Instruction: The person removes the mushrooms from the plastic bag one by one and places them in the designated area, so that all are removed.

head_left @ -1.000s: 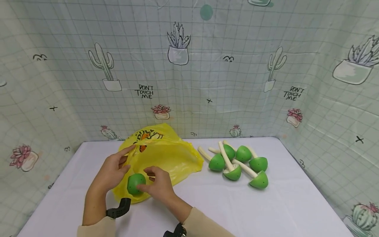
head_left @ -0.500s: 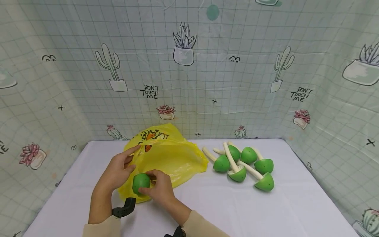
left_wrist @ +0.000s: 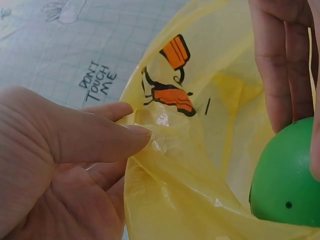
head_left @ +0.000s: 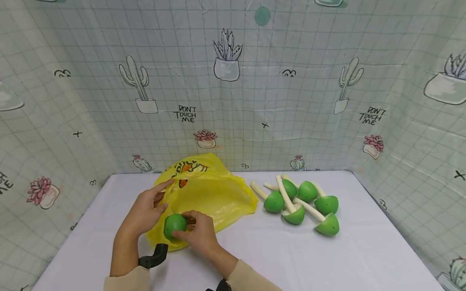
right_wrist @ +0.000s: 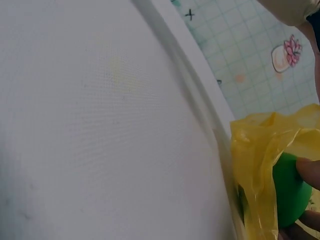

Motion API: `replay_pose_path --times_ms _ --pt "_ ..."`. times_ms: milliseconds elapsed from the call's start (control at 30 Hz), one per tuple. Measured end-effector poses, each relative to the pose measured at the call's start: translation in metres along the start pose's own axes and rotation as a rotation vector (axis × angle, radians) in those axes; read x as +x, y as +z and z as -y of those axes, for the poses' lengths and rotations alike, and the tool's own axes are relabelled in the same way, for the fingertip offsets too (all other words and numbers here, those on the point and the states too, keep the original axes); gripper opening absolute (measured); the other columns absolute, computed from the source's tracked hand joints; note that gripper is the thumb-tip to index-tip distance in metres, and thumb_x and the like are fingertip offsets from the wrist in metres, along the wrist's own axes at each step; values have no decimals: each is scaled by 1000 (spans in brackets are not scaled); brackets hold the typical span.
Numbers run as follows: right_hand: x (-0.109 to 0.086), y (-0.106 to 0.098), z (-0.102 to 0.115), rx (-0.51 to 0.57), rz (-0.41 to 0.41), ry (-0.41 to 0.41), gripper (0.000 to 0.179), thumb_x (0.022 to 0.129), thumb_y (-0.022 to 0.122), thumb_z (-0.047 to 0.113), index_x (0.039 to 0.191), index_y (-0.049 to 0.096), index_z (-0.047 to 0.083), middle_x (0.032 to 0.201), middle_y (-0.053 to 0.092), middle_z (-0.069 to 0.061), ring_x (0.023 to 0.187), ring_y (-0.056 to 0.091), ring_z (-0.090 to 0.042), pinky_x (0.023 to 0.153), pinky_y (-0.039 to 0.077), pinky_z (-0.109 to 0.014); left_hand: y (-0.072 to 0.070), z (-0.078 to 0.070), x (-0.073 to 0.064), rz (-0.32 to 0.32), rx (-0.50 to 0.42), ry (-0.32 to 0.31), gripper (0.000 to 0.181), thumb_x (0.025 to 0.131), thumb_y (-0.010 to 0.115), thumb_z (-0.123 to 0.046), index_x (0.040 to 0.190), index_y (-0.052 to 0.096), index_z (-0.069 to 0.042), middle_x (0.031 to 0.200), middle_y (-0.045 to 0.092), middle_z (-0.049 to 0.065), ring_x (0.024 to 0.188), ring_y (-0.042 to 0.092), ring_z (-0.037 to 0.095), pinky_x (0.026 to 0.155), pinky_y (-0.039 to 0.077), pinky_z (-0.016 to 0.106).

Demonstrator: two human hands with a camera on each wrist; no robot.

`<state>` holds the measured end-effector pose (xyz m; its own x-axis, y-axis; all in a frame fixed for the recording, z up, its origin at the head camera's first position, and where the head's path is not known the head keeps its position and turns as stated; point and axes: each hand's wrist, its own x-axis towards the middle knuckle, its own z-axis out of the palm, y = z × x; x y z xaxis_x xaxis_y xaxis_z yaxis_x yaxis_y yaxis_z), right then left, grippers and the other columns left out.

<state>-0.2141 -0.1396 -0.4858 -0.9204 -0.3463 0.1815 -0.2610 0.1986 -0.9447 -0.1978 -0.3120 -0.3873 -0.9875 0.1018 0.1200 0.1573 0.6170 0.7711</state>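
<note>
My left hand (head_left: 144, 212) pinches the rim of a yellow plastic bag (left_wrist: 175, 185) between thumb and fingers, keeping its mouth raised. The bag lies on its side, with a printed orange and black picture near the top. At the near part of its mouth, my right hand (head_left: 199, 231) grips a green mushroom cap (head_left: 174, 226) marked with small dark dots. The thumb is on the near side of the cap and the fingers on the far side. Any stem on it is hidden. In the right wrist view, yellow plastic partly covers the green cap (right_wrist: 290, 192).
Several mushrooms (head_left: 328, 225) with green caps and long white stems lie in a loose heap to the right of the bag. Underneath is a white-covered table (head_left: 291, 262). A printed cloth (head_left: 265, 101) hangs behind and along both sides.
My right fingers have come down from above the green cap and now grip it with the thumb. The head view has turned slightly left. My left hand keeps its hold on the bag.
</note>
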Motion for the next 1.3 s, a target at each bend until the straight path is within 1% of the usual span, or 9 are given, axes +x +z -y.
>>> replay_pose_path --times_ms 300,467,600,833,1100,1300 --pt "-2 -6 4 39 -7 -11 50 82 92 13 124 71 -4 117 74 -6 105 71 -13 90 62 -25 0 0 -1 8 5 -11 66 101 57 12 162 39 -4 158 43 30 138 53 48 109 50 56" --pt "-5 -11 8 64 -12 -13 50 82 92 12 126 71 -3 119 73 -5 107 70 -13 92 60 -24 0 -1 -1 13 -3 -23 67 101 57 12 163 37 -5 157 45 31 138 53 47 109 51 55" --pt "-7 -17 10 68 -17 -31 50 84 91 14 127 71 -2 121 72 -5 109 70 -14 92 60 -24 0 0 -1 8 0 -21 67 101 57 12 163 37 -4 155 47 31 137 54 47 108 51 54" --pt "-18 -31 15 101 -35 -59 51 83 91 15 126 71 -2 122 73 -6 108 71 -14 92 61 -28 0 -1 -1 0 22 -14 67 100 58 12 163 38 -4 156 46 31 137 53 49 108 50 55" --pt "-28 -48 22 119 -47 -87 51 83 91 17 127 71 0 122 72 -6 110 71 -14 93 61 -29 0 -5 -2 4 24 -1 67 101 58 12 162 37 -3 155 47 33 135 55 49 105 53 54" --pt "-40 -63 27 138 -49 -94 50 82 92 14 126 72 1 123 72 -6 112 70 -18 95 61 -33 3 -6 -2 8 24 -14 67 101 57 12 163 36 -3 156 45 33 136 54 49 104 54 53"
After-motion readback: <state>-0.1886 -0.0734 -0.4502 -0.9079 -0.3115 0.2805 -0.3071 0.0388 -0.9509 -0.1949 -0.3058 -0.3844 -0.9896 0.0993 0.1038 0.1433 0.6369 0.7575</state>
